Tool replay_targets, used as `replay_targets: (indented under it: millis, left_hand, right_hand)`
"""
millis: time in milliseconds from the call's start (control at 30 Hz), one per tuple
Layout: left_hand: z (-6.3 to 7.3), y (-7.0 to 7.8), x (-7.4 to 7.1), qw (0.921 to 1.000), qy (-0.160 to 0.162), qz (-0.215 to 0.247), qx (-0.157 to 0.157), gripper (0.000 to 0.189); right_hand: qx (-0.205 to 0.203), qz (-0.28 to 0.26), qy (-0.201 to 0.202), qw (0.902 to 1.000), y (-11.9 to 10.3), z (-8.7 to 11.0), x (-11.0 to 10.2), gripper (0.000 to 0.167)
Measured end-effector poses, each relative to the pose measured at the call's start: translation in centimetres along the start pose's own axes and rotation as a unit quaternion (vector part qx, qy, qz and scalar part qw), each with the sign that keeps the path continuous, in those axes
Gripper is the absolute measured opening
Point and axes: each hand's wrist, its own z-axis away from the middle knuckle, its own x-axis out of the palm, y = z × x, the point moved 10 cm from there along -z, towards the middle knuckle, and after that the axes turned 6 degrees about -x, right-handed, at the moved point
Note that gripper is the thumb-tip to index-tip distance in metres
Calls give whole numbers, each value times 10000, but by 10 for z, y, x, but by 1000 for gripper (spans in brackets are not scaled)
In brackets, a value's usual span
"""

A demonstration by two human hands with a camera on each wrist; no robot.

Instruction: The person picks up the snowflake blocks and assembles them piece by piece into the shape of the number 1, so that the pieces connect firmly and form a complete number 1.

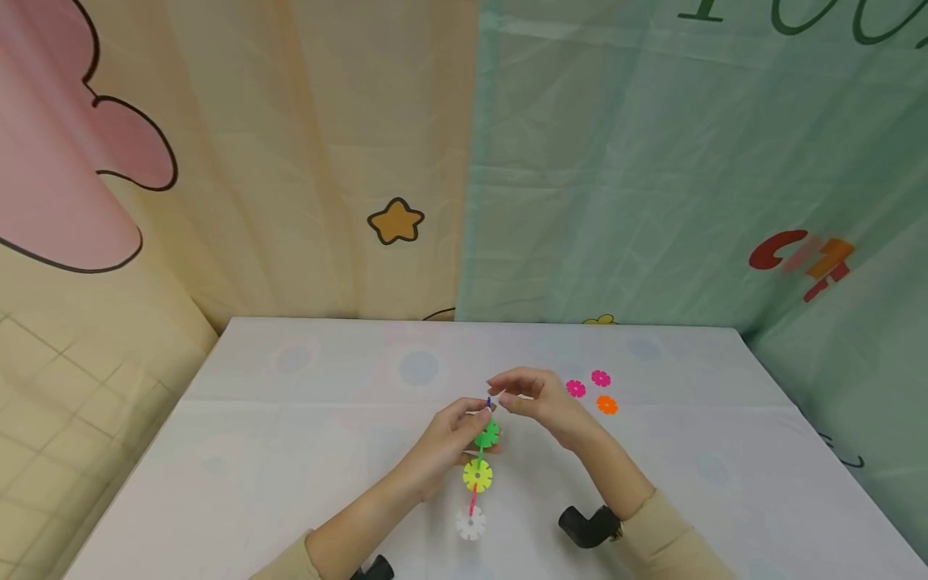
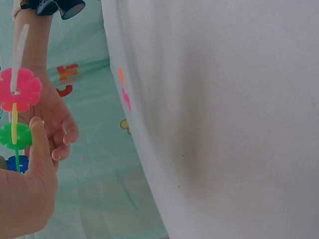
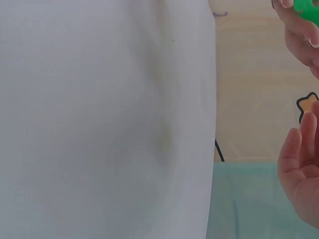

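Note:
A chain of notched flower-shaped discs joined by short straws hangs from my left hand (image 1: 448, 441). In the head view it runs from a green disc (image 1: 488, 435) through a yellow disc (image 1: 478, 475) to a white disc (image 1: 471, 524). My left fingers and thumb grip its upper end, where a small blue piece (image 1: 489, 401) pokes out. My right hand (image 1: 545, 400) hovers beside that end, fingers bent and thumb apart from them. In the left wrist view, a pink disc (image 2: 30, 89) with a white straw (image 2: 19, 57) and a blue disc (image 2: 19, 163) show near my thumb.
Two pink discs (image 1: 576, 388) and an orange disc (image 1: 606, 404) lie on the white-covered table (image 1: 304, 451), right of my right hand. Behind the table hang printed curtains (image 1: 395, 121). A black camera (image 1: 589, 527) sits at my right wrist.

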Motion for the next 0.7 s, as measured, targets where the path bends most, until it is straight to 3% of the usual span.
replay_targets:
  millis: [300, 700]
  left_hand:
    - [0, 0, -6, 9997, 253, -62, 9, 54]
    - [2, 1, -12, 9993, 333, 41, 153, 53]
  right_hand:
    - [187, -3, 364, 9992, 6, 7, -25, 31]
    - [580, 11, 924, 9940, 18, 27, -69, 24]
